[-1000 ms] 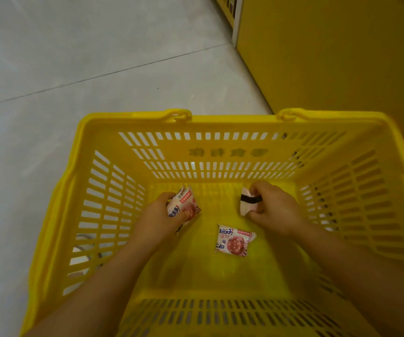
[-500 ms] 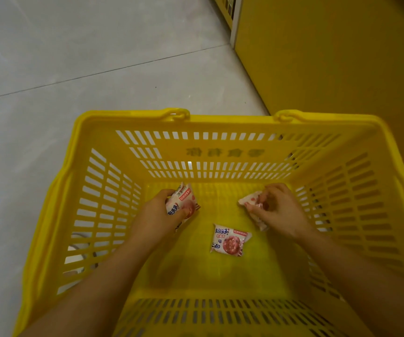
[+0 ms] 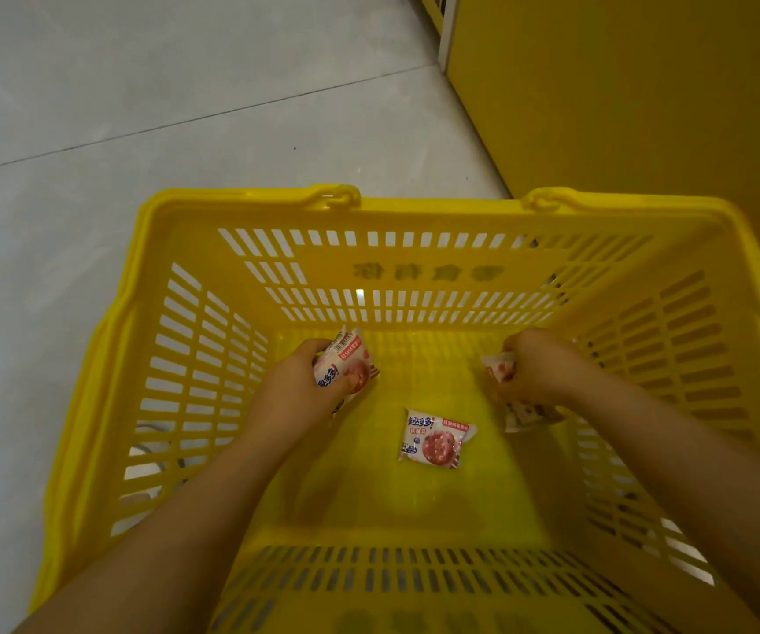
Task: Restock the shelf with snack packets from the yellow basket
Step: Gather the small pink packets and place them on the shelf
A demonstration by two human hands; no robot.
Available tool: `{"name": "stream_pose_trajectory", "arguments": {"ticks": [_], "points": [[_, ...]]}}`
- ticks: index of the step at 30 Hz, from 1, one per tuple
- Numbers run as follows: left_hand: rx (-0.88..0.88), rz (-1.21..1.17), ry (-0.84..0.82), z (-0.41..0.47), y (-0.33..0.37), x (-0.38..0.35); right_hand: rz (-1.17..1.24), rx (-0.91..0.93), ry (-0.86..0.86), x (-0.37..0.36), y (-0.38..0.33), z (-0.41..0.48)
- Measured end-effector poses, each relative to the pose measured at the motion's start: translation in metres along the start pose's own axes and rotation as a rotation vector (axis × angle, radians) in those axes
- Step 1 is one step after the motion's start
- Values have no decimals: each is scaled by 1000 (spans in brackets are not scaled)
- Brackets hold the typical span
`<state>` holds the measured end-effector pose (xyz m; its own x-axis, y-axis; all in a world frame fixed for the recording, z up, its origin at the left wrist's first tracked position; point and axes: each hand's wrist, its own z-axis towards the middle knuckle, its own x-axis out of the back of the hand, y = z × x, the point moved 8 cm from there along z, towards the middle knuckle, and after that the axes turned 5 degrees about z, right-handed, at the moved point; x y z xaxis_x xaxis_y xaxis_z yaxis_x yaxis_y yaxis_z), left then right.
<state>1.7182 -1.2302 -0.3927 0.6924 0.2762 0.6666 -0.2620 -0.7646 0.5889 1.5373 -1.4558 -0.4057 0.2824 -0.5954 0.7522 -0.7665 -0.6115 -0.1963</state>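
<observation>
Both my hands reach down inside the yellow basket [image 3: 241, 212]. My left hand [image 3: 293, 391] grips a small bunch of white-and-pink snack packets [image 3: 346, 363] near the basket's left wall. My right hand [image 3: 536, 372] holds a snack packet [image 3: 499, 366] in its curled fingers, and another packet [image 3: 527, 414] shows just under the hand. One loose snack packet [image 3: 435, 439] lies flat on the basket floor between my hands.
The basket stands on a pale tiled floor [image 3: 140, 107]. A yellow shelf unit side panel [image 3: 643, 93] rises at the right, close to the basket's far right corner. A white post [image 3: 444, 29] marks the shelf's edge at the top.
My right hand has moved right and slightly down with its packet, and a second packet now shows beneath it. The left hand stays put with its packets.
</observation>
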Motion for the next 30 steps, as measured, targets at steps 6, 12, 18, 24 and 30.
{"name": "stream_pose_trajectory", "arguments": {"ticks": [6,12,18,24,30], "points": [[2,-4,-8,1,2,1,693,102,-303,-16,-45,-27],[9,-11,1,1,0,3,880,105,-325,-62,-48,-31],[3,3,6,1,1,2,201,235,-26,-59,-47,-27],[-6,-10,0,2,0,1,119,155,-213,-80,-61,-30],[-18,-31,9,2,-1,0,-270,227,-176,-71,-77,-31]]}}
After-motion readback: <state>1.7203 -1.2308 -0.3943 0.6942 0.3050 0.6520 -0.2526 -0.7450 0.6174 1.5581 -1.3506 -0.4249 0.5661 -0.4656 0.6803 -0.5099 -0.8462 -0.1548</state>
